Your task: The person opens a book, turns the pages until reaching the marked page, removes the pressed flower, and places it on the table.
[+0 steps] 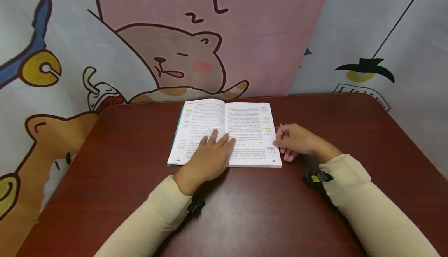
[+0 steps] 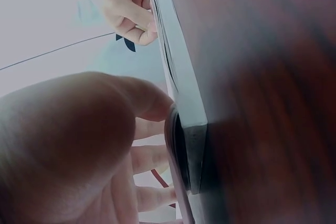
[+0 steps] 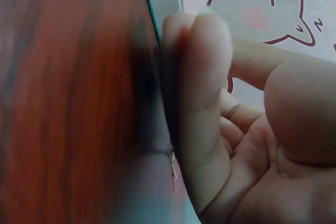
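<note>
A dark red table (image 1: 315, 218) fronts cartoon-printed backdrop cloths (image 1: 168, 55).

The open book (image 1: 225, 132) has white pages of fine black print, with small yellow highlighted patches toward three o'clock and nine o'clock, a pink dot at each lower corner, and a teal cover edge at nine o'clock. The table (image 1: 315, 218) is dark reddish-brown with a faint wood grain. Both sleeves (image 1: 367, 206) are pale cream. At twelve o'clock the backdrop (image 1: 245, 35) is pink and white, printed with a tan cartoon bear, rosy-cheeked, outlined in dark brown.
</note>
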{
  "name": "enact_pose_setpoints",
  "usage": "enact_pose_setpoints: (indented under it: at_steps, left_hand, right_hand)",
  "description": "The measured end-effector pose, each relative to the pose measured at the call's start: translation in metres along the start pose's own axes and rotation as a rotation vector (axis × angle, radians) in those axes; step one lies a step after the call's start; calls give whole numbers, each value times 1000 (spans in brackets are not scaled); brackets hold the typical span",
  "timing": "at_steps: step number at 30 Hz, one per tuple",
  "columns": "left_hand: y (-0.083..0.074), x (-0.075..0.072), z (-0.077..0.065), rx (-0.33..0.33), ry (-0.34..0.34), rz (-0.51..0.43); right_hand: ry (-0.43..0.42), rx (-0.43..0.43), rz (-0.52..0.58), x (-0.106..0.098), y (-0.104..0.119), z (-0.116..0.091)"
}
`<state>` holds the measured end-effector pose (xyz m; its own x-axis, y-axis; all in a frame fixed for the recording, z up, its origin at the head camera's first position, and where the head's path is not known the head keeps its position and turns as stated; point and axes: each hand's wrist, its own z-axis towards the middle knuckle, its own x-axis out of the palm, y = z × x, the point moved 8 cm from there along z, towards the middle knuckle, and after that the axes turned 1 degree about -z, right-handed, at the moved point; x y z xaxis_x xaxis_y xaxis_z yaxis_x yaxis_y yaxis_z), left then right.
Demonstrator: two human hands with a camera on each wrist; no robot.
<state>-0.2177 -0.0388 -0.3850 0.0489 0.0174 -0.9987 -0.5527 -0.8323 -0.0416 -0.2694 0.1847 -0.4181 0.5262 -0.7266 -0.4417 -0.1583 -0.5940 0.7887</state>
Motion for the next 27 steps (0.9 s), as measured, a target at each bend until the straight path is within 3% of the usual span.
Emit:
enact_pose_setpoints:
  at_steps: [11,18,27]
  left_hand:
    - [7,-2,-1,12,40,-52]
    - [13,-1,-5,30,102,-89]
    - [18,-4,-11,82,95,-132]
  right_hand:
    - [2,-30,-19,3,5,1]
    - [9,-25,-20,3,2,1]
    - [12,-30,-22,3,1,2]
